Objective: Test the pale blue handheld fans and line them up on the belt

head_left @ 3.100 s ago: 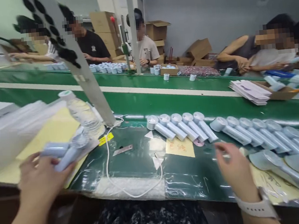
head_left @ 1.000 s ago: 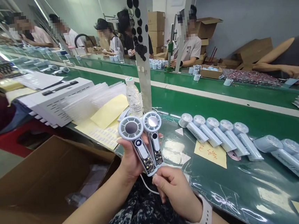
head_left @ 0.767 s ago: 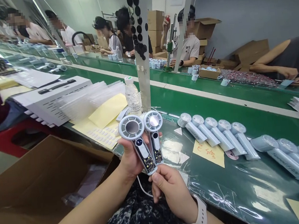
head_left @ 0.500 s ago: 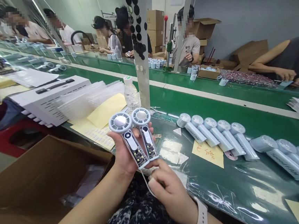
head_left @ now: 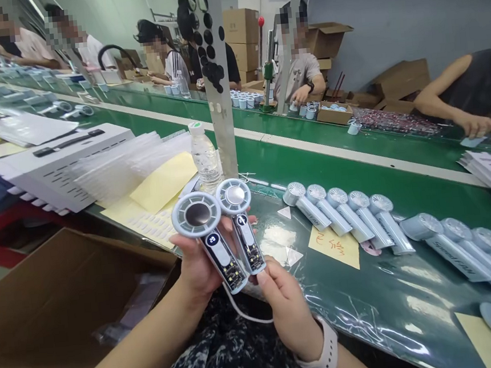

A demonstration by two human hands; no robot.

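Head view: left hand (head_left: 197,271) cradling two handheld fans (head_left: 221,253), right hand (head_left: 288,303) pinching one by its base.
The pinched fan (head_left: 246,236) sits nearer the right hand. Beyond the left hand stands a clear bottle (head_left: 205,160); rightward of the right hand, more pale-blue fans (head_left: 354,220) line the green worktop (head_left: 379,287).

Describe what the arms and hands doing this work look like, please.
They are a person's: the left hand and right hand wear no gloves, and no sleeve shows on either visible forearm. The right wrist wears a pale, whitish strap with a row of small holes; whether it carries a watch face cannot be seen. The left wrist shows no band.
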